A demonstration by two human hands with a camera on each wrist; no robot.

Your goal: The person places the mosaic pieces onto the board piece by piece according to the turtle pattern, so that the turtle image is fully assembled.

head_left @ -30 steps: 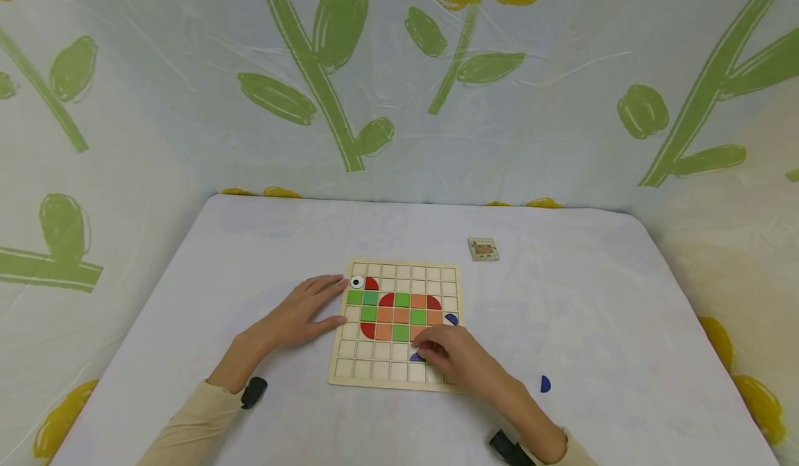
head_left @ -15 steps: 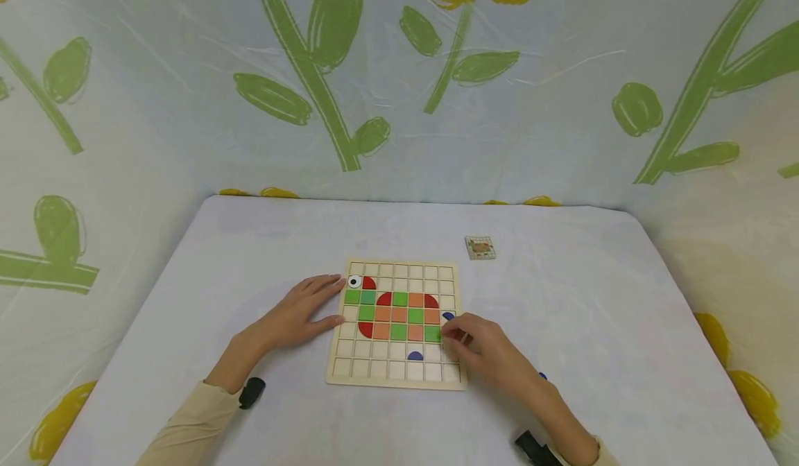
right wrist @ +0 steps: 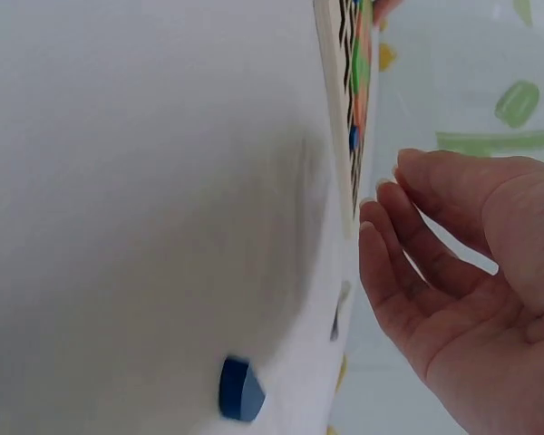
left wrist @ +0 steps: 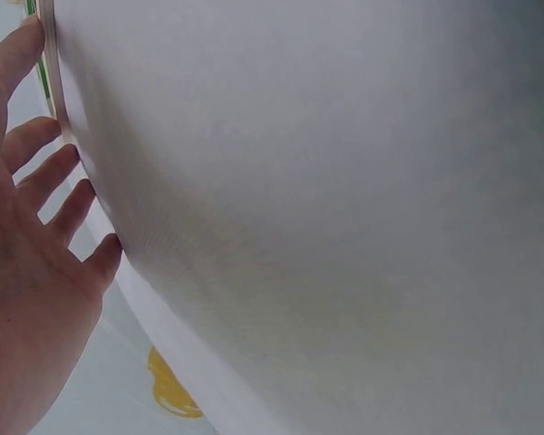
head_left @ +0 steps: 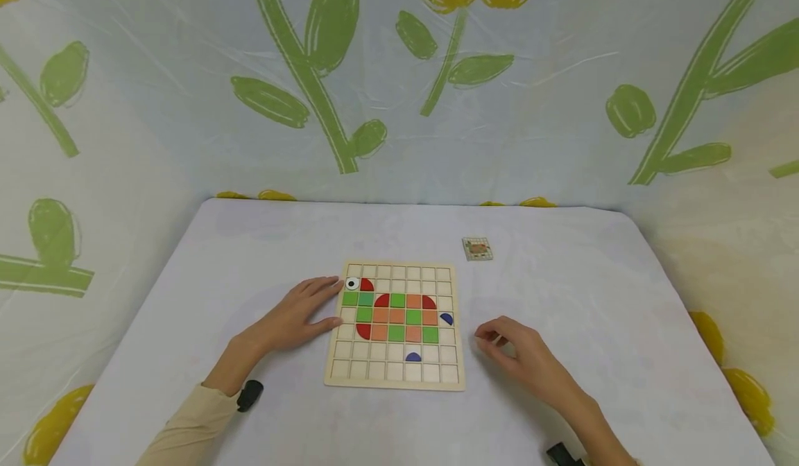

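Note:
A wooden grid board point(head_left: 358, 369) lies on the table with green, orange and red tiles and a white eye tile point(head_left: 352, 283) set in it. My left hand point(head_left: 290, 320) rests on the table with fairly straight fingers at the board's left edge. One blue half-round piece point(head_left: 413, 357) sits in a lower cell, another blue piece point(head_left: 446, 319) in a right-hand cell. My right hand point(head_left: 524, 351) hovers right of the board, fingers loosely bent and holding nothing. In the right wrist view, a loose blue piece point(right wrist: 242, 390) lies on the table; the right arm hides it in the head view.
A small card point(head_left: 477, 249) with a printed grid picture lies behind the board to the right. The white-covered table point(head_left: 250, 237) ends at a cloth backdrop point(head_left: 530, 119) with green and yellow plants.
My right hand has moved right, from over the board's lower right to the table beside it, uncovering a green tile and a blue half-round. My left hand has stayed.

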